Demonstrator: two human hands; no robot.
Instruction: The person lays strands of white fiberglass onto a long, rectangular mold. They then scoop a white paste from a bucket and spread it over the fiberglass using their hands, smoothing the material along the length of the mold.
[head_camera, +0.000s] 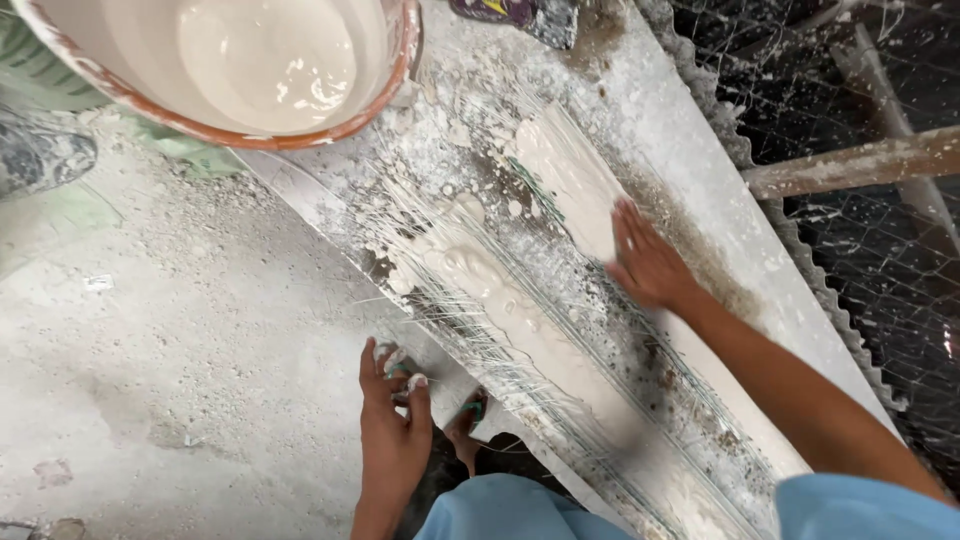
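A long narrow mould (690, 150) runs diagonally across the floor, filled with wet white plaster (560, 170) and pale glassy fibres (470, 300). My right hand (645, 262) lies flat with fingers spread on the plaster near the middle of the mould, blurred by motion. My left hand (392, 415), its fingertips smeared with plaster, rests open on the near edge of the mould, beside my foot in a green sandal (468, 420). Neither hand holds anything.
A large bucket (300, 135) with an orange rim holds white liquid plaster at the top left. The concrete floor (170, 340) is dusty and splattered. A dark netted area with wooden sticks (850, 165) lies to the right.
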